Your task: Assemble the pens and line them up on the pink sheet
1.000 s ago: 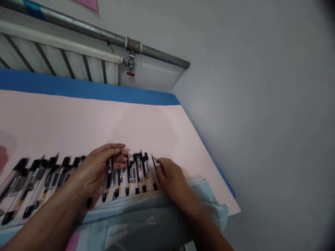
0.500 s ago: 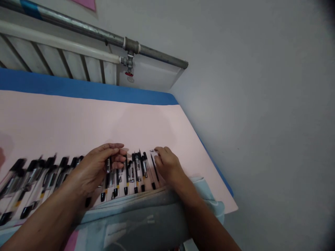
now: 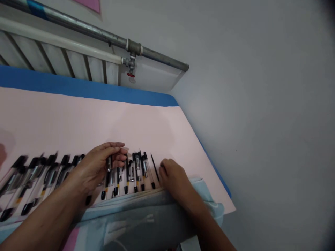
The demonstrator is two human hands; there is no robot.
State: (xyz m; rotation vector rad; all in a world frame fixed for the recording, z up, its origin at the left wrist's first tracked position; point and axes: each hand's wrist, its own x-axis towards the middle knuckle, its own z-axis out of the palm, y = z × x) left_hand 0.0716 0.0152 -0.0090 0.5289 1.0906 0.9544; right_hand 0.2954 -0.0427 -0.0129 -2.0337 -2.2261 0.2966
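My left hand (image 3: 98, 164) is partly curled above a row of disassembled pens, its thumb and index finger reaching forward. A short clear-and-black pen part (image 3: 109, 164) shows against its palm, under the curled fingers. My right hand (image 3: 174, 177) is closed, knuckles up, at the right end of the row; whatever its fingers hold is hidden. Just left of it lies a thin black refill (image 3: 155, 166). Clear pen barrels with black ends, such as this barrel (image 3: 149, 170), lie between the hands among small silver tips.
More pens (image 3: 32, 174) spread to the left, partly behind my left forearm. A pink sheet (image 3: 78, 118) with a blue border (image 3: 91, 89) covers the surface. Light blue cloth (image 3: 141, 209) bunches along the near edge. A radiator (image 3: 78, 66), a pipe (image 3: 162, 57) and a grey wall (image 3: 248, 122) stand beyond.
My right hand has moved down and slightly right, closing further. The small silver tip seen at its fingertips is now out of sight. My left hand stays nearly in place.
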